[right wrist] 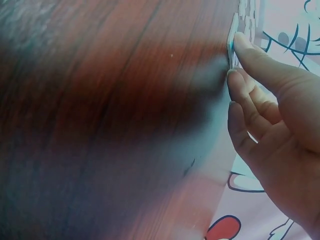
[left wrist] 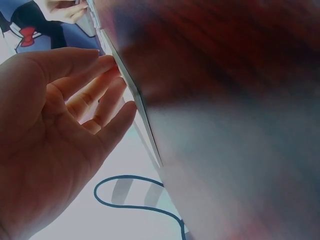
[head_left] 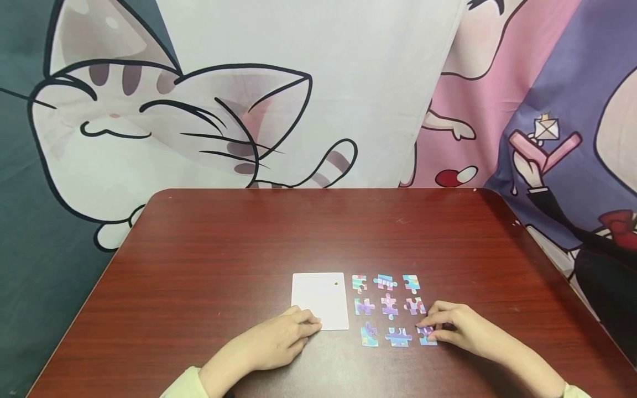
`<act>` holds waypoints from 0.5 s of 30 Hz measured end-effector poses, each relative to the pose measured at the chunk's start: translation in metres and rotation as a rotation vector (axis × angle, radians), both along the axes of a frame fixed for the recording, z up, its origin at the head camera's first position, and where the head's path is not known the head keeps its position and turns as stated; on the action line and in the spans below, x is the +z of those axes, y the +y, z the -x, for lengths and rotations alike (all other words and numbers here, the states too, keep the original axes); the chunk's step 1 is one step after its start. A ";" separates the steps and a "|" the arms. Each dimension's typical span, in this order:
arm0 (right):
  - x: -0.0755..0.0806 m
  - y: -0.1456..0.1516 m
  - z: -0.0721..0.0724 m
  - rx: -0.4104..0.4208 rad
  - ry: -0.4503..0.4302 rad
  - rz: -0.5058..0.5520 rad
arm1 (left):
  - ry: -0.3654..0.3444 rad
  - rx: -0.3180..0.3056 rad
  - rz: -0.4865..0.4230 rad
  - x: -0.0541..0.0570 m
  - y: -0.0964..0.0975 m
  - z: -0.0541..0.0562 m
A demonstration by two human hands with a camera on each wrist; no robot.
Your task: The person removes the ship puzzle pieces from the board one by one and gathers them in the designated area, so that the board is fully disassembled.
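Jigsaw puzzle pieces in blue, purple and pink lie apart in three rows of three on the table. My right hand (head_left: 460,327) is at the front right corner piece (head_left: 426,336), thumb and fingers on it; in the right wrist view the hand (right wrist: 280,110) holds this thin piece (right wrist: 232,42) at the tabletop. A white square board (head_left: 318,296) with a small dark dot lies left of the pieces. My left hand (head_left: 281,340) rests its fingertips on the board's front left part. In the left wrist view the hand's fingers (left wrist: 117,122) are loosely bent at the board's edge (left wrist: 135,90).
The reddish-brown wooden table (head_left: 239,237) has rounded far corners. Behind it hangs a cloth backdrop (head_left: 388,83) with a cartoon cat and other drawn figures. Neighbouring pieces, such as the front middle one (head_left: 398,337), lie close to my right hand.
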State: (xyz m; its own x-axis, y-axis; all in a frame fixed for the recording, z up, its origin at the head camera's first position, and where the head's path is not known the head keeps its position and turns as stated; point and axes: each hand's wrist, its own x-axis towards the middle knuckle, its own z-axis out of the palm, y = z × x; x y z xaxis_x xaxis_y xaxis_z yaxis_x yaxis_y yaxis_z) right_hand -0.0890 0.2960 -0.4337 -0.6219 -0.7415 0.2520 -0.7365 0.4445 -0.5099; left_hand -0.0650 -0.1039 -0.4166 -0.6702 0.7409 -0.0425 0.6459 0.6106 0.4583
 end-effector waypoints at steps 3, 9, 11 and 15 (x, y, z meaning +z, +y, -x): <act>0.001 0.000 0.002 0.000 0.015 -0.001 | 0.020 0.004 0.004 -0.001 0.000 0.001; 0.005 0.000 0.003 -0.104 0.107 0.054 | 0.047 -0.007 0.015 -0.005 0.002 0.003; 0.007 -0.002 0.002 -0.169 0.141 0.067 | 0.068 -0.016 0.031 -0.005 0.003 0.004; 0.010 -0.011 0.002 -0.269 0.168 0.056 | 0.115 -0.006 0.053 -0.003 0.003 0.004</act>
State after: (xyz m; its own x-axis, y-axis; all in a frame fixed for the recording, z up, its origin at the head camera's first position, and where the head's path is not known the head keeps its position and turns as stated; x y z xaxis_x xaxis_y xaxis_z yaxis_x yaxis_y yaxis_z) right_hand -0.0912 0.2854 -0.4237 -0.7399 -0.5385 0.4032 -0.6725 0.6094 -0.4200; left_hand -0.0692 -0.1011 -0.4193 -0.6687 0.7435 -0.0050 0.6957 0.6281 0.3485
